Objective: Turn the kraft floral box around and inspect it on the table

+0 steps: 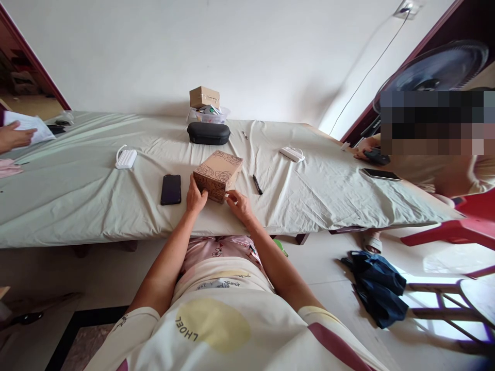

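A small brown cardboard box [217, 174] printed with rose outlines sits near the front edge of the cloth-covered table [96, 206]. My left hand [196, 196] grips its near left corner, fingers curled against the side. My right hand [238, 204] pinches the box's near right bottom corner. A black phone [170, 189] lies face down just left of my left hand. A black marker [257, 184] lies just right of the box.
Behind the box are a black oval case [208, 133], a clear tub [209, 114] with a taped carton [204, 96] on it, and two white devices [126, 158], [292, 153]. People sit at the far left [15, 136] and right [373, 154]; a fan [436, 69], red chair [464, 226].
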`<control>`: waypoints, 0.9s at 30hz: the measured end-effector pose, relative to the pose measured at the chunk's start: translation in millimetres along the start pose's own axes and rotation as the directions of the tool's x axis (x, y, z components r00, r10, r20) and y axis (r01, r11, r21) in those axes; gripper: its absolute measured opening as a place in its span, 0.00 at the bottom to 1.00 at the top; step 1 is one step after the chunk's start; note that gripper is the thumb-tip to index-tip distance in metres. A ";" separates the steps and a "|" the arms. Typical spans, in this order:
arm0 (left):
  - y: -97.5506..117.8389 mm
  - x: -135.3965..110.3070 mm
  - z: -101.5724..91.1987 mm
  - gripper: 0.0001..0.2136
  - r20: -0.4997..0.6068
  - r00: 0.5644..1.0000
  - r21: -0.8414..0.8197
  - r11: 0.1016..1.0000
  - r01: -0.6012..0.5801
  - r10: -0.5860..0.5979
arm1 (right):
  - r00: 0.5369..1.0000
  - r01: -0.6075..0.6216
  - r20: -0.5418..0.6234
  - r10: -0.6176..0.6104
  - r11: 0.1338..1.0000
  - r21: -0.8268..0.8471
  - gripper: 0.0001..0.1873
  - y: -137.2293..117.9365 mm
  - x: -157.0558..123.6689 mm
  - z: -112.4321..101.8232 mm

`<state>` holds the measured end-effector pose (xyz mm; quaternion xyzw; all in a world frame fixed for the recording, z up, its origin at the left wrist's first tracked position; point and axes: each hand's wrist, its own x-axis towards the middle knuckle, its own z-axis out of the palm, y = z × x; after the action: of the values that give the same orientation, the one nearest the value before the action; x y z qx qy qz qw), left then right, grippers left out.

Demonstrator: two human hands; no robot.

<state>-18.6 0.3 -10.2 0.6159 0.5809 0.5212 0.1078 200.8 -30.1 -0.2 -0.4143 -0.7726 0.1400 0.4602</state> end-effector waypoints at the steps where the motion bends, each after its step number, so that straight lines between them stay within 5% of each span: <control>1: 1.2 -0.2 -1.1 0.39 -0.009 0.999 -0.009 0.999 -0.037 0.037 | 0.996 0.060 0.063 -0.058 0.998 -0.029 0.14 -2.3 -0.8 0.0; 5: 9.7 -2.2 -4.7 0.34 -0.051 0.979 0.010 0.980 -0.198 0.198 | 0.934 0.288 0.257 -0.247 0.948 -0.134 0.18 -9.7 -2.2 -1.0; 10: 21.2 -6.0 -3.8 0.34 -0.023 0.928 0.063 0.927 -0.371 0.373 | 0.957 0.280 0.012 -0.289 0.914 -0.293 0.26 -16.9 -2.1 -4.0; 15: 29.6 -9.9 -3.7 0.30 0.064 0.888 0.043 0.887 -0.459 0.456 | 0.956 0.293 0.141 -0.258 0.880 -0.375 0.29 -28.5 -2.4 -4.6; 20: 33.8 -12.0 -2.6 0.24 0.096 0.872 -0.009 0.876 -0.482 0.480 | 0.979 0.202 0.115 -0.168 0.883 -0.424 0.30 -30.8 -0.5 -4.6; 27: 26.9 -7.6 -2.4 0.22 0.075 0.904 -0.081 0.907 -0.414 0.420 | 0.974 -0.115 -0.228 0.005 0.875 -0.471 0.30 -6.0 2.4 -9.3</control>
<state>-2.6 -15.2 6.8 0.7450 0.4137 0.5218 0.0393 204.9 -33.5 9.8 -0.5522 -0.7141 -0.0889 0.4210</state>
